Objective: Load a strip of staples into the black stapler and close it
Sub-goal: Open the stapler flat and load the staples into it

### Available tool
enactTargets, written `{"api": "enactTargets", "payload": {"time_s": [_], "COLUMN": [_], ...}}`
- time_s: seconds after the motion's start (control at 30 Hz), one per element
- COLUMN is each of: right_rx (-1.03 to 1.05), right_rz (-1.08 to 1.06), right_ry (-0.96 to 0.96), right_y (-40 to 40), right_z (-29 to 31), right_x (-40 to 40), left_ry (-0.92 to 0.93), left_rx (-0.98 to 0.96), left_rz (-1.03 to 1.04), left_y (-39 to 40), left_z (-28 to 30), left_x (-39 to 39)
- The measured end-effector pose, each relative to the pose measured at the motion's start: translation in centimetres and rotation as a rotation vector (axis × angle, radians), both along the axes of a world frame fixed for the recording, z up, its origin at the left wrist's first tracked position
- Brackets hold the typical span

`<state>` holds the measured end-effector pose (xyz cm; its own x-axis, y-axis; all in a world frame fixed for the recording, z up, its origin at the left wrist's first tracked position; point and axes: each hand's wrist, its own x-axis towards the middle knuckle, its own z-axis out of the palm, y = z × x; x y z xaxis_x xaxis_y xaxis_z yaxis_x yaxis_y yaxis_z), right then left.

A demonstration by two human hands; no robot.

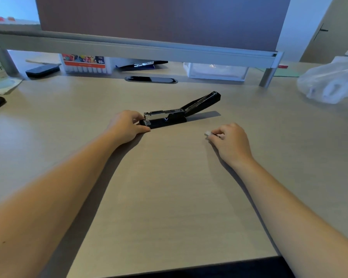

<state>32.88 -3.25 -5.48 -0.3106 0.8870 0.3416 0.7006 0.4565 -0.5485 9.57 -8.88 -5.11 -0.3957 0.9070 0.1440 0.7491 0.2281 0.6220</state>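
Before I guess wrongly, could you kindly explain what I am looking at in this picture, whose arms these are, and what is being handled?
This is a single view from a camera worn on a person's head, looking forward and down, so the two bare arms are the wearer's own. No machine is involved. The left hand steadies the front end of a black stapler lying on a pale wooden desk. Its lid is swung up and back, exposing the metal staple channel. The right hand rests apart from the stapler and pinches a small silvery piece, apparently a strip of staples, not yet loaded. Further back lie a box of markers, a clear plastic container and a white plastic bag.
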Motion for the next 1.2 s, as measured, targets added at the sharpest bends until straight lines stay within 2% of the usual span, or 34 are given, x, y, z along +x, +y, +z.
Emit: {"api": "enactTargets", "payload": {"time_s": [0.23,0.4,0.77,1.2], "right_rx": [0.021,0.068,0.113,0.059], "right_rz": [0.298,0.434,0.496,0.546], "right_ry": [0.177,0.126,0.059,-0.058], "right_y": [-4.0,-6.2,-6.5,-6.6], "right_z": [3.0,3.7,2.8,2.7], "right_x": [-2.0,-3.7,-5.5,-5.6], "left_ry": [0.101,0.156,0.182,0.158], "left_rx": [-0.017,-0.020,-0.020,-0.036], "left_rz": [-0.103,-0.172,-0.273,-0.314], "left_y": [-4.8,-7.6,-9.0,-8.8], "left_z": [0.6,0.6,0.2,0.3], "left_x": [1.3,2.0,1.7,1.3]}}
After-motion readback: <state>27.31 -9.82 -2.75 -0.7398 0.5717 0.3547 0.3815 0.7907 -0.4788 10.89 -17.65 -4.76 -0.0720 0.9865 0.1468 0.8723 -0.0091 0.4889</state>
